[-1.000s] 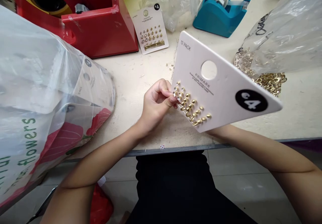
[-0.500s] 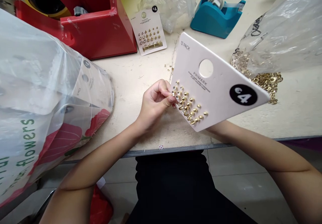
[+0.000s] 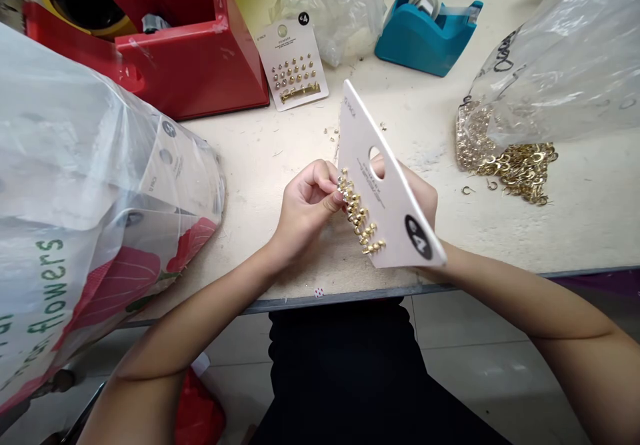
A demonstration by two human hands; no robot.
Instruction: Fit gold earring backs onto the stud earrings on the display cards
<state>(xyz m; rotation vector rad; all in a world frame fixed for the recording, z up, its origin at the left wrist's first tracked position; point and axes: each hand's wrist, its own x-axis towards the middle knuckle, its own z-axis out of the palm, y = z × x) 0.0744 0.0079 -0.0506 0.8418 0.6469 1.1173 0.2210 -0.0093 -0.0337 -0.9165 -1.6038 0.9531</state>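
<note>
My left hand (image 3: 311, 205) pinches the lower left edge of a pale earring card (image 3: 383, 198), at its rows of gold and clear studs. The card stands steeply tilted above the table, its black price dot toward the lower right. Behind it is my right hand (image 3: 420, 195), with its fingers mostly hidden by the card. A second earring card (image 3: 295, 65) lies flat farther back. To the right, a pile of gold hoops (image 3: 525, 172) spills beside a clear plastic bag (image 3: 565, 78). A few tiny loose pieces lie behind the held card.
A red tape dispenser (image 3: 190, 58) stands at the back left, a teal tape dispenser (image 3: 427, 35) at the back right. Crumpled clear plastic (image 3: 333, 22) lies between them. A large bag of carded goods (image 3: 110, 232) fills the left side. The table edge (image 3: 350, 295) runs near my body.
The held card has turned more edge-on and its right side has swung inward. More of my right hand shows behind it, and the hoops at right are uncovered. My left hand keeps its pinch.
</note>
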